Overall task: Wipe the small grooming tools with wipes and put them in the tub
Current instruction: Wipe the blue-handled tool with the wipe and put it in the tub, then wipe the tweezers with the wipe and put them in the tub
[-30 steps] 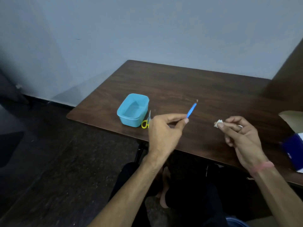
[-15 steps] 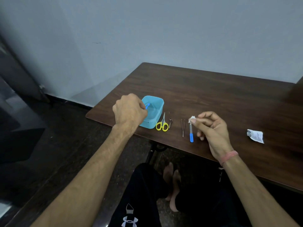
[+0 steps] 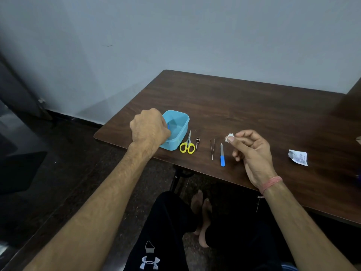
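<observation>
A pale grey wall stands behind a dark wood-grain table [image 3: 244,106], set over a dark speckled floor. Near the table's edge at about nine o'clock sits a light blue tub [image 3: 180,122], open on top. The left hand [image 3: 149,128] hangs over the tub's near-left rim, knuckles up, its grip clenched round a small blue-handled tool [image 3: 168,126], of which only a sliver shows inside the tub, beside the fingers. Just at three o'clock of the tub lie yellow-handled scissors [image 3: 188,144], their blades pointing to twelve o'clock, touching or nearly touching the tub's wall. Beside them lies a small dark metal tool [image 3: 197,142], too small to name. Further toward three o'clock lie thin tweezers [image 3: 212,148], then a nail file [image 3: 222,156] with a blue handle, apart from each other. The right hand [image 3: 252,151] is raised above the table near the file, its grip pinching a crumpled white wipe [image 3: 228,137] between thumb and forefinger; a pink band circles the wrist. Well apart at three o'clock lies a torn white sachet [image 3: 298,157].
</observation>
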